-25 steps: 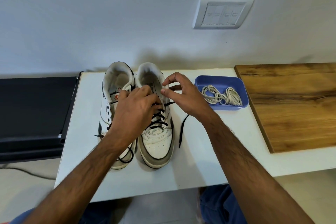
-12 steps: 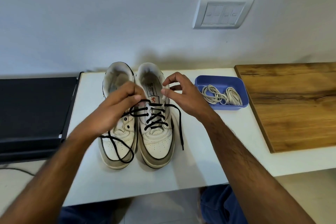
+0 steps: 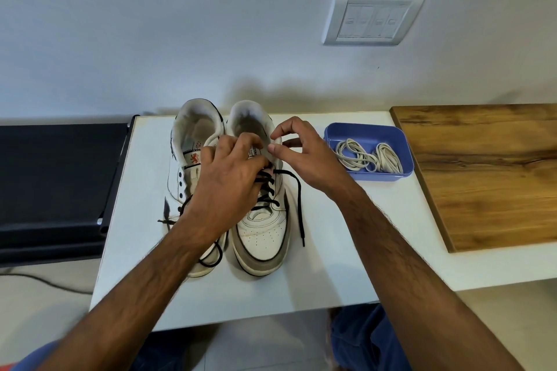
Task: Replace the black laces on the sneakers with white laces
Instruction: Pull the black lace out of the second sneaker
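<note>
**Laces half out, hands at the right sneaker's top eyelets**

Sneakers sit side by side on the white table [image 3: 346, 250], toes toward the person, heels near the wall. That puts the eyelets within easy reach of both hands. The left sneaker [image 3: 193, 159] looks largely unlaced: its upper eyelets show as bare dots, and its black lace trails loose over the toe. The right sneaker [image 3: 262, 229] keeps its black lace [image 3: 268, 190] crossed through the lower eyelets, with one free end running down the table beside the shoe.

The left hand [image 3: 229, 187] lies over the top of the lacing, fingers curled down into it, probably to pull a crossing loose; whether it actually grips the lace is hidden. The right hand [image 3: 304, 153] pinches the edge of the tongue between thumb and forefinger, seemingly to steady the shoe against the pull.

Uppers are smooth white leather with perforated toes and grey, scuffed toe bands. The lace is flat and thin. White laces [image 3: 367, 156] wait untouched, coiled in two bundles in a blue plastic tray [image 3: 404, 141] with rounded corners, near the right hand.
</note>
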Motion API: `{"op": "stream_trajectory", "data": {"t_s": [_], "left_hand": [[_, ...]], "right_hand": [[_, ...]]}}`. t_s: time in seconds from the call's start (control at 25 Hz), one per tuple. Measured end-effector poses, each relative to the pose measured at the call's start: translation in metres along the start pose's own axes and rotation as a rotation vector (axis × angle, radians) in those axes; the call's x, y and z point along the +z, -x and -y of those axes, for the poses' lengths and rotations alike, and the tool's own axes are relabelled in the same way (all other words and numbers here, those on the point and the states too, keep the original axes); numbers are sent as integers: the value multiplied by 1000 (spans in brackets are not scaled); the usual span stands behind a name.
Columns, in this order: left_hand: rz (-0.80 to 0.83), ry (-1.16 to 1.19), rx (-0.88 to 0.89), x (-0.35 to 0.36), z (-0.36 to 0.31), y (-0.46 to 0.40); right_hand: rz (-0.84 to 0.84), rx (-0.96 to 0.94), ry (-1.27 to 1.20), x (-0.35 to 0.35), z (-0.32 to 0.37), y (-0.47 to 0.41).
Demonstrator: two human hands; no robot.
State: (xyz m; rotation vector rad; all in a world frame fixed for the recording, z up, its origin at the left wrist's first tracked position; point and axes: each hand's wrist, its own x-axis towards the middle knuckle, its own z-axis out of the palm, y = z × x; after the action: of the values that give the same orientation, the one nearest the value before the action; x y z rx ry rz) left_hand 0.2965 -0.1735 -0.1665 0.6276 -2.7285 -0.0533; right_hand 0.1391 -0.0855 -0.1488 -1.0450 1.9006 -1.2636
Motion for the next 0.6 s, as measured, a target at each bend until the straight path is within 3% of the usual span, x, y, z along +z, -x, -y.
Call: {"op": "stream_trajectory", "data": {"t_s": [0.2, 0.28, 0.36, 0.48, 0.6], "left_hand": [[-7, 60, 7, 1, 2, -2], [38, 212, -6, -1, 9, -3], [131, 562, -7, -12, 24, -4], [292, 1328, -51, -42, 46, 1], [291, 1694, -176, -55, 51, 6]], "right_hand": [[7, -3, -2, -1, 0, 0], [9, -5, 4, -1, 0, 0], [14, 4, 9, -1, 1, 0], [13, 16, 1, -2, 1, -1], [19, 21, -5, -1, 1, 0]]}}
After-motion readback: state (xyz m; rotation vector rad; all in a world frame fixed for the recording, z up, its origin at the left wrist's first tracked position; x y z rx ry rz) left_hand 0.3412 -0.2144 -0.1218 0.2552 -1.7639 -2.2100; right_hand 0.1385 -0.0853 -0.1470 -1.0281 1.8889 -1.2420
